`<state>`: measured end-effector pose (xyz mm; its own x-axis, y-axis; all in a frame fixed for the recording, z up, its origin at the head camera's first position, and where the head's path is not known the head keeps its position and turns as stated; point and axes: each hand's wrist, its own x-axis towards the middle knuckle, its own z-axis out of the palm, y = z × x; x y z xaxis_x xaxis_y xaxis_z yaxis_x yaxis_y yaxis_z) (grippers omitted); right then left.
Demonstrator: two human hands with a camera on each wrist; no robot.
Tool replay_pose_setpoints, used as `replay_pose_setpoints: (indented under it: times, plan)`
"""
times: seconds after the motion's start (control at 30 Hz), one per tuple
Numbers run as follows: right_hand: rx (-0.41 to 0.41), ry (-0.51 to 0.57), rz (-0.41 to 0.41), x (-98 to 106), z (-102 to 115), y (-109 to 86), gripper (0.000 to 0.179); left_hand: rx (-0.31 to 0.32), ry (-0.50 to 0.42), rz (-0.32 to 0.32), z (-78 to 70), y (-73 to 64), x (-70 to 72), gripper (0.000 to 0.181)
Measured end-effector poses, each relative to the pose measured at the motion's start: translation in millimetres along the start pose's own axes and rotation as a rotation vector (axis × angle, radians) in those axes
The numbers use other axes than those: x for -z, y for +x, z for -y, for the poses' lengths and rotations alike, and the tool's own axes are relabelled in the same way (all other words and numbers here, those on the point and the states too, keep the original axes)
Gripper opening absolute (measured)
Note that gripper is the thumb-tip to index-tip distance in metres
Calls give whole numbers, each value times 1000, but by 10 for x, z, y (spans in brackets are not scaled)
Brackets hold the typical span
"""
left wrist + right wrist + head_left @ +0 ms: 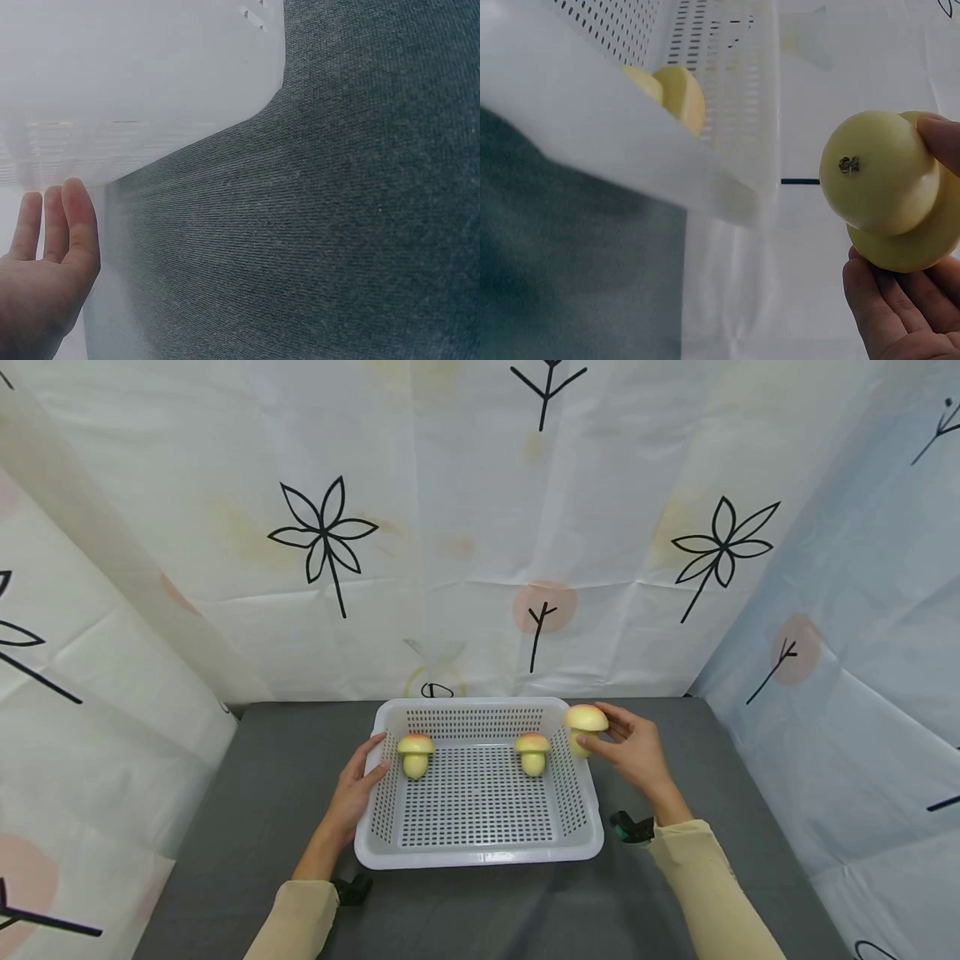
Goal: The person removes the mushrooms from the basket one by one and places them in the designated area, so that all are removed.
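Note:
A white plastic basket [480,857] with perforated walls and floor sits on the dark table. Two yellow toy mushrooms stand in it, one at the left [415,755] and one toward the right [532,753]. My left hand [351,793] holds the basket's left side, thumb at the rim; in the left wrist view, fingers [79,217] reach the outer wall. A third toy mushroom [881,176] is pinched between thumb and fingers of my right hand [633,752], above the basket's back right corner. Its round stem end faces the right wrist camera.
Grey cloth-like fabric covers the table [285,760]. Behind it and at both sides hang pale curtains [450,527] with black plant drawings. A dark wrist device [633,827] sits at each wrist, near the cream sleeves.

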<state>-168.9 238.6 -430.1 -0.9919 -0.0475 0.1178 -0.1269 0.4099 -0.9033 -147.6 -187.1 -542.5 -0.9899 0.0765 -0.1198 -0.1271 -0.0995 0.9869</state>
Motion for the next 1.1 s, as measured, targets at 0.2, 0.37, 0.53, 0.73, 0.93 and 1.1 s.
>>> replay_pose_setpoints:
  times: [0.2, 0.37, 0.53, 0.73, 0.93, 1.1]
  plan:
    - [-26, 10, -32, 116, -171, 45, 72, 4, 7, -3, -4, -1, 3, 56]
    - [-48, 9, -46, 185, -190, 48, 74, 5, 28, -7, -6, 3, 5, 56]
    - [-76, 7, -50, 238, -212, 46, 75, 10, 31, -13, -4, 9, 6, 55]
    - [-98, 20, -57, 275, -263, 52, 75, 10, 30, -15, 4, 13, 7, 55]
    - [-124, -4, -58, 295, -310, 60, 76, 5, 18, -9, 9, 11, 12, 55]
    - [-145, -30, -44, 303, -365, 68, 76, 10, 25, -11, 9, 14, 10, 56]
